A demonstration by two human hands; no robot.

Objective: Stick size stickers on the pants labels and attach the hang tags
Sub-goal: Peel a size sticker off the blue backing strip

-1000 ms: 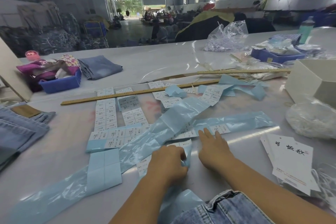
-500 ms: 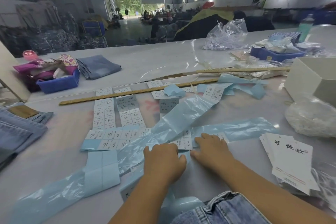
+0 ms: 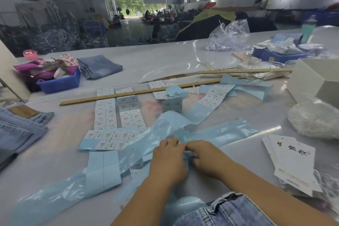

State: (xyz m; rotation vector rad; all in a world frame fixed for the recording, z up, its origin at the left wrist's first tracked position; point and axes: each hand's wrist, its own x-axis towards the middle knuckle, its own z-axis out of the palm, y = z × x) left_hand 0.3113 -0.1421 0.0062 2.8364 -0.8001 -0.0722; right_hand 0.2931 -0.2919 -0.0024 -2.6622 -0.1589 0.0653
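Sheets of white size stickers (image 3: pixel 110 138) on light-blue backing lie across the grey table (image 3: pixel 55 161). A long strip of bare blue backing (image 3: pixel 60 191) trails toward the lower left. My left hand (image 3: pixel 167 159) and my right hand (image 3: pixel 207 158) meet fingertip to fingertip over the blue strip (image 3: pixel 187 154), both pinching it. What lies under the fingers is hidden. Blue denim pants (image 3: pixel 229 211) lie at the near edge below my arms. White hang tags (image 3: pixel 291 161) are stacked at the right.
Two wooden rulers (image 3: pixel 128 94) cross the middle of the table. Folded jeans (image 3: pixel 16 130) lie at the left, more jeans (image 3: pixel 100 66) behind beside a blue bin (image 3: pixel 62 82). A white box (image 3: pixel 319 82) and plastic bag of strings (image 3: pixel 317 121) sit on the right.
My right hand has drawn back from the sticker sheet and closed in on my left hand. The fingertips of both now meet on the blue strip.
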